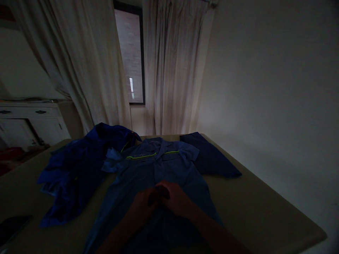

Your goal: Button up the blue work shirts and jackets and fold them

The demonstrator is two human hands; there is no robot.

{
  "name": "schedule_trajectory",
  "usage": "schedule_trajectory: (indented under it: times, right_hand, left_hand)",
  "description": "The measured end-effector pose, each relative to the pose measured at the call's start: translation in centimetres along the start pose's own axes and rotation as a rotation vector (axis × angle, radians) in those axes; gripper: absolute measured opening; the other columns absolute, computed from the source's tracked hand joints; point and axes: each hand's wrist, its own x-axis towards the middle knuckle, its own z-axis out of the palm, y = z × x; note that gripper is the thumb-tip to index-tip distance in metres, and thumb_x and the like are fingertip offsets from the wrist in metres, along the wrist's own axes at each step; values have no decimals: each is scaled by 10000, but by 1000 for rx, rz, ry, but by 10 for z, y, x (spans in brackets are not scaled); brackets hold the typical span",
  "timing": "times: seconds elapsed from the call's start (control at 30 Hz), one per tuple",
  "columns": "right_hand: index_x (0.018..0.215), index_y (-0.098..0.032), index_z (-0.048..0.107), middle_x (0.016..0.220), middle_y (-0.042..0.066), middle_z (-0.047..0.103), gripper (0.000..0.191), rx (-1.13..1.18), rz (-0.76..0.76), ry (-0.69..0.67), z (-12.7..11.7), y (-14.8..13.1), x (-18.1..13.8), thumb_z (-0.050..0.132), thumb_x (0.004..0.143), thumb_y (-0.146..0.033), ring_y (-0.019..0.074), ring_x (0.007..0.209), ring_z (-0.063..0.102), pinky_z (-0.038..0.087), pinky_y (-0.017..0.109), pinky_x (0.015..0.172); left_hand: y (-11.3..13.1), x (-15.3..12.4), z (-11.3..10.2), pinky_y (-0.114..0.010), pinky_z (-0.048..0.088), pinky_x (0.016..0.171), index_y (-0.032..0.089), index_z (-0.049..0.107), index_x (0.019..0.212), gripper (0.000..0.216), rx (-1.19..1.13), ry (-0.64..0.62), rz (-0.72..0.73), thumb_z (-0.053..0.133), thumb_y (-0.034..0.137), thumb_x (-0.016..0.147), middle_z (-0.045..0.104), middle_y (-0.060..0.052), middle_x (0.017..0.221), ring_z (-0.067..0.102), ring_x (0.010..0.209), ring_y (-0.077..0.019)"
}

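Note:
A blue work shirt (159, 169) with yellow-green chest stripes lies flat, front up, on the table (251, 208). Both my hands meet on the shirt's front placket at its middle. My left hand (144, 206) is pinched closed against the fabric there. My right hand (176, 197) is also closed, its fingers pressed to the same spot. The room is dim, so what the fingertips pinch is hard to make out.
A crumpled heap of blue garments (76, 169) lies left of the shirt. A folded dark navy piece (209, 155) lies at the right. A dark flat object (13, 227) sits at the table's near left. Curtains (169, 70), a window and a white cabinet (29, 123) stand behind.

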Motion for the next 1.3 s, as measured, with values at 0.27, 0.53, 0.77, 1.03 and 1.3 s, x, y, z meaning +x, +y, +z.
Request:
schedule_trajectory:
  times: [0.27, 0.53, 0.77, 1.03, 1.3]
  right_hand:
    - [1201, -233, 692, 1120, 50, 760, 432, 2, -25, 10, 5, 1, -1, 628, 795, -98, 223, 1020, 707, 522, 302, 873]
    - [1156, -238, 714, 1101, 30, 764, 421, 154, -31, 29, 2, 2, 3, 480, 847, -74, 193, 1038, 711, 520, 313, 932]
    - [1084, -212, 719, 1037, 31, 772, 388, 252, -13, 22, 3, 13, 7, 600, 744, -66, 197, 953, 720, 529, 286, 829]
    - [926, -187, 715, 861, 16, 738, 140, 187, 120, 115, 2, 21, 9, 729, 789, -160, 180, 785, 689, 487, 259, 689]
    - [914, -202, 763, 906, 24, 719, 129, -72, -26, 32, 0, 11, 5, 706, 819, -136, 173, 820, 662, 458, 255, 743]
  left_hand:
    - [-7, 2, 0, -314, 469, 844, 238, 642, 954, 178, 67, -34, -19, 475, 297, 946, 752, -45, 1025, 692, 977, -224]
    - [-4, 0, 0, -284, 459, 787, 254, 633, 999, 186, 22, 22, 2, 470, 342, 977, 753, -25, 1005, 701, 937, -210]
    - [0, 0, -2, -266, 464, 731, 245, 620, 945, 168, -7, 52, 37, 480, 336, 960, 742, -14, 901, 690, 812, -189]
    - [-7, 5, -8, -280, 513, 813, 227, 661, 1007, 197, -192, 30, -13, 536, 335, 899, 766, -24, 979, 710, 934, -209]
    - [-4, 3, -6, -278, 460, 723, 221, 618, 880, 129, -75, 14, -46, 494, 251, 860, 723, -14, 844, 680, 806, -194]
